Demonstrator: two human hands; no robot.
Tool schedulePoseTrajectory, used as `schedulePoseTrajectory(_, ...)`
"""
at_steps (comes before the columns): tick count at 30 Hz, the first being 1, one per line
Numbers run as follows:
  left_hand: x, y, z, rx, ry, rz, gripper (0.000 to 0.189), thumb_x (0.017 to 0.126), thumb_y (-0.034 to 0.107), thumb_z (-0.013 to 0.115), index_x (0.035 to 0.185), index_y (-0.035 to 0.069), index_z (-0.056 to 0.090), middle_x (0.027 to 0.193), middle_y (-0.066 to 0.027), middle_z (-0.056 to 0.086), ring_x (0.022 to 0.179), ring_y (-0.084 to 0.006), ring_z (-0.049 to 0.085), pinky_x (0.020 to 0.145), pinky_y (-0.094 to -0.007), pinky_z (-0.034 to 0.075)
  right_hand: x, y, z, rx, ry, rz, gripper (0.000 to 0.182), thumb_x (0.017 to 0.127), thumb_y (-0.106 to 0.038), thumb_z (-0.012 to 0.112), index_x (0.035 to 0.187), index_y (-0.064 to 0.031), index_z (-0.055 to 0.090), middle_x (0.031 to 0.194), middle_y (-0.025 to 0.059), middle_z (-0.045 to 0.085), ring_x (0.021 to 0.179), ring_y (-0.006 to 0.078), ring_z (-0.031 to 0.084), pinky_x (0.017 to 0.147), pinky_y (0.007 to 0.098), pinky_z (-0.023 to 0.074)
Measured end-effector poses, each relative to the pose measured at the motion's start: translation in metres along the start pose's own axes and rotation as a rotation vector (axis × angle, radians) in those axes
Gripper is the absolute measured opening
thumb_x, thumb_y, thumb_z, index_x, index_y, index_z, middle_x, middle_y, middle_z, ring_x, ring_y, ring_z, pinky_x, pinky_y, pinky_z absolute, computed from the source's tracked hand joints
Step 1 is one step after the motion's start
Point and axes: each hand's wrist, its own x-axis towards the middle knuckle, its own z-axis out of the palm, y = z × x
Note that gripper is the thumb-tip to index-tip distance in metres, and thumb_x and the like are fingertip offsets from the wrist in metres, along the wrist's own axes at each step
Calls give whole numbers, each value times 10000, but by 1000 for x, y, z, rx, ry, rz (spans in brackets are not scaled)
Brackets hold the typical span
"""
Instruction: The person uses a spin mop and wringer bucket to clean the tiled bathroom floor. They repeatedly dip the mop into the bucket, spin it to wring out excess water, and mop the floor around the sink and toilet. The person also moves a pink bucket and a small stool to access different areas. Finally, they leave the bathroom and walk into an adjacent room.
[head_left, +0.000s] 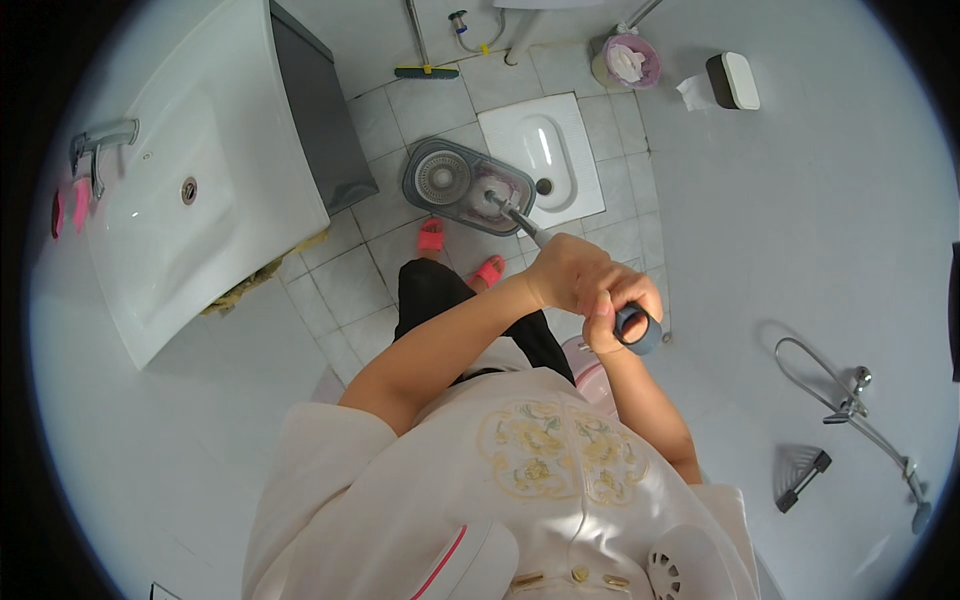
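Observation:
Both my hands grip the pole (531, 226) of a spin mop, which slants down and away from me. My left hand (568, 271) wraps the pole just below my right hand (621, 309). My right hand holds its top, where a dark blue-grey end loop (639, 330) shows. The mop head (491, 196) is down in the right-hand well of a grey oval mop bucket (472, 222); its fibres are hard to make out. Beside it, in the left well, sits a round slotted spin basket (442, 178) with nothing in it.
A white squat toilet (487, 124) adjoins the bucket's right side. The washbasin (217, 247) stands left, above a grey cabinet (319, 135). Behind are a floor brush (427, 73) and a lined waste bin (652, 64). A pink tub (596, 386) is near my right leg; shower fittings (851, 405) hang right.

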Motion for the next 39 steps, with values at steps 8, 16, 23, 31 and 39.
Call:
schedulePoseTrajectory(8,8,-20,-1,76,68,72,198,585,295,602,530,158,470,475,4,484,419,-198,501,371,-294,362,8,26,-2,-91,6,-32,226,817,-76,565,692,-73,378,574,30,480,495,108,455,475,244,392)
schedulePoseTrajectory(16,7,-49,1,150,92,36,230,518,256,620,493,131,428,471,-37,446,429,-237,484,385,-330,351,14,62,1,37,74,25,186,662,31,545,600,-61,396,526,49,469,431,133,440,420,219,352)
schedulePoseTrajectory(23,-4,-88,12,126,138,23,211,482,256,622,486,161,434,459,-3,457,415,-200,488,372,-299,357,13,95,-3,46,6,4,198,679,44,541,608,-71,397,513,46,464,435,146,462,429,232,373)
schedulePoseTrajectory(31,-14,-124,22,178,49,-18,251,481,262,640,510,107,446,493,-46,466,462,-241,503,411,-329,383,21,124,-9,33,-76,-59,185,745,42,514,660,-73,397,523,44,479,442,133,469,420,227,368)
schedulePoseTrajectory(39,-26,-162,37,230,-51,-96,241,491,257,632,506,108,443,482,-51,434,456,-247,488,410,-336,375,8,167,-19,71,-90,-20,209,753,4,547,657,-85,385,539,33,489,456,127,469,429,224,371)
